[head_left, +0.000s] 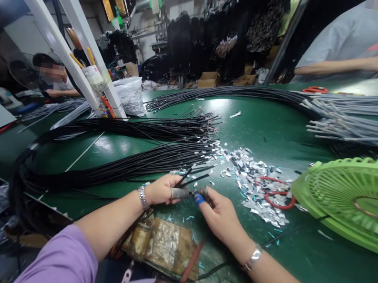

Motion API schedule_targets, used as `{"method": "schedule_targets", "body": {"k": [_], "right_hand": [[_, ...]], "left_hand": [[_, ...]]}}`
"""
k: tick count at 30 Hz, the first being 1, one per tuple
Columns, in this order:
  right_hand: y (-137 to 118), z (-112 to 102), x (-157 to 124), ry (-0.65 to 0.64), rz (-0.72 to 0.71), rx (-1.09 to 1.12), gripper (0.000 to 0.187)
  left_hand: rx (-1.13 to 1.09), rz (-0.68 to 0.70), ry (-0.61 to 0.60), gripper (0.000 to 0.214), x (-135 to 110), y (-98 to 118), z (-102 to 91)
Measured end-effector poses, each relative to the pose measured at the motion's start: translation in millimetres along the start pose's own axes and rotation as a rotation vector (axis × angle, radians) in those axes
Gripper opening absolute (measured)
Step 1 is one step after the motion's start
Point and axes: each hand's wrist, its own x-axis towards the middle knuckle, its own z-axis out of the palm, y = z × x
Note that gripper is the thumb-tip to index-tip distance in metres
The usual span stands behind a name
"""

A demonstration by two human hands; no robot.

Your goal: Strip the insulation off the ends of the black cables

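My left hand (pixel 163 190) is closed on a black cable (pixel 186 176), whose short lengths stick up past the fingers. Grey tape wraps the left thumb. Close beside it, my right hand (pixel 222 214) is closed with blue tape on its thumb. Something small and dark sits between the right fingers, too hidden to name. Just behind the hands lies a bundle of black cables (pixel 143 155), its cut ends pointing right. A second black bundle (pixel 162 130) with frayed, stripped ends rests farther back. Scraps of silver foil and blue bits (pixel 252 176) are scattered right of these ends.
A green fan (pixel 363 204) stands at the right, near red-handled scissors (pixel 280 200) among the scraps. Grey cables (pixel 355 123) lie at the back right, before a co-worker (pixel 349 47). White posts (pixel 73 30) rise at the left. A taped cardboard piece (pixel 172 242) sits at the front edge.
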Motion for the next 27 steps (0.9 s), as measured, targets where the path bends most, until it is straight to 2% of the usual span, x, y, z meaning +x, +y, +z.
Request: {"method": "schedule_targets", "body": {"k": [3,6,12,17,21,24,27], "right_hand": [[-3,1,-4,-0.043,-0.09,-0.074,0.02],[-4,-1,-5,-0.075,-0.159,-0.037,0.019],[4,-5,1,0.087,0.013,-0.001,0.026],[5,-2,1,-0.007,-0.063,-0.097,0.021],[1,-12,0,-0.1,-0.089,-0.111,0.016],[-2,-17,-1,-0.3,-0.006,0.159,0.018],[-2,-10,-5,-0.535,0.156,0.615,0.033]], "left_hand": [[0.038,0.008,0.028,0.047,0,-1,0.7],[0.09,0.041,0.038,0.041,0,-3,1.7],[0.058,0.004,0.065,0.043,0,-2,1.6],[0.075,-0.024,0.03,0.048,1,-1,1.9],[0.162,-0.011,0.003,0.044,-1,0,1.6],[0.214,0.099,-0.038,0.042,-4,0,-2.0],[0.103,0.065,-0.21,0.05,-4,-5,-7.1]]}}
